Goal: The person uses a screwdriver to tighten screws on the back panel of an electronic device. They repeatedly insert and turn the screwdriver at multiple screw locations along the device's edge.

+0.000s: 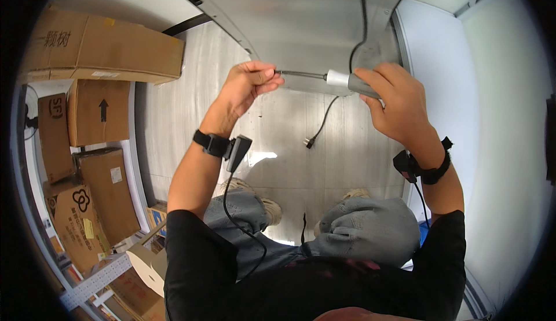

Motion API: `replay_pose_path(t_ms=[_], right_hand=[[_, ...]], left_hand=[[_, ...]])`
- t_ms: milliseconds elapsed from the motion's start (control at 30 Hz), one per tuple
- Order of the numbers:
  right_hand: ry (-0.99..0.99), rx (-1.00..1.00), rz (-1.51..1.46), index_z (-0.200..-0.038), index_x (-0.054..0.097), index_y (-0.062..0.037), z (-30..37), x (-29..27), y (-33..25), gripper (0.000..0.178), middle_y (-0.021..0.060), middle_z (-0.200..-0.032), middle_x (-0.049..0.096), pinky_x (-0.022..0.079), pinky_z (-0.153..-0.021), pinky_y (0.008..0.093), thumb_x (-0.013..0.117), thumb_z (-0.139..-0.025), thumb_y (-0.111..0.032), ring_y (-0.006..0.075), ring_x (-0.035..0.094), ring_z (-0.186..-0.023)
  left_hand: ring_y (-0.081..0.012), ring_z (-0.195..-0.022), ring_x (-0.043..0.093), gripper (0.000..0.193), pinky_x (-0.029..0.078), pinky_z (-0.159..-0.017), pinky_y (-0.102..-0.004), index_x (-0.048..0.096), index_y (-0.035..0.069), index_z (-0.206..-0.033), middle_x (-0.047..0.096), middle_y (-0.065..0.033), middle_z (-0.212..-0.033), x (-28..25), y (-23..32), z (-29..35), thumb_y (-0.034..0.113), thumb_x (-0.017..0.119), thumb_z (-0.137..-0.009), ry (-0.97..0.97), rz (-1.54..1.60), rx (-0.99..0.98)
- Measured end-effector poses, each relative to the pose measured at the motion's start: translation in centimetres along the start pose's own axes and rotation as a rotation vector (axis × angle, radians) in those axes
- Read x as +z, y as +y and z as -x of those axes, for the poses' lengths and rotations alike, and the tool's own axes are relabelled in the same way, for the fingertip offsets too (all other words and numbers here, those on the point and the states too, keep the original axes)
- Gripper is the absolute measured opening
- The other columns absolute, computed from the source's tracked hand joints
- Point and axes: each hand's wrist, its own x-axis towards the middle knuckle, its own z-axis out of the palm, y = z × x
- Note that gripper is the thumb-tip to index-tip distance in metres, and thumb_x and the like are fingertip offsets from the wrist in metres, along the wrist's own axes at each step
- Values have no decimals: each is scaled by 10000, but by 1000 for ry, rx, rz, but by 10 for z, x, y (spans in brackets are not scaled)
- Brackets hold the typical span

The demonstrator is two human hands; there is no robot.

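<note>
Our right hand [399, 102] grips a screwdriver-like tool [338, 78]; our left hand [246, 87] pinches its end. The plug [309, 142] lies unconnected on the floor [347, 162].

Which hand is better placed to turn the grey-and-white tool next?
Probably the right hand: it wraps the tool's grey handle, while the left hand only pinches near the far end of the thin shaft.

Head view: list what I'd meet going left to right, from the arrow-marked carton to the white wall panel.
Arrow-marked cardboard carton, left grip, black power plug, screwdriver's white collar, right grip, white wall panel.
</note>
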Motion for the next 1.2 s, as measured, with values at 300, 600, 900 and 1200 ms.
replay_pose_path(t_ms=[300, 600, 900, 1200], right_hand=[[-94, 360, -444, -999, 518, -62, -57, 36, -66, 331, 114, -781, 611, 453, -624, 333, 702, -726, -92, 272, 605, -708], [78, 855, -1111, -1081, 411, -5, -20, 125, -135, 429, 83, -852, 552, 424, -498, 254, 687, -772, -115, 107, 528, -603], [266, 978, -1179, -1045, 439, -17, -40, 162, -183, 289, 49, -848, 529, 375, -406, 204, 622, -865, -149, 61, 494, -495], [227, 980, -1278, -1049, 443, 8, -51, 158, -197, 310, 62, -839, 523, 405, -418, 209, 603, -883, -198, 63, 478, -471]], left_hand=[[-218, -839, 672, 161, 577, -743, -242, 579, -48, -994, 653, -132, -873, -71, 70, 3, 83, 565, -902, -70, 157, 191], [-118, -712, 619, 163, 546, -692, -231, 604, 19, -965, 628, -44, -812, -70, 56, -30, 172, 579, -914, -171, 262, 134], [-103, -752, 588, 186, 489, -718, -240, 641, 36, -965, 647, -37, -851, -57, 70, -40, 193, 554, -918, -23, -76, 258], [-102, -856, 554, 162, 356, -794, -276, 688, 83, -888, 668, -3, -878, -66, 77, -38, 191, 573, -854, -2, -148, 290]])
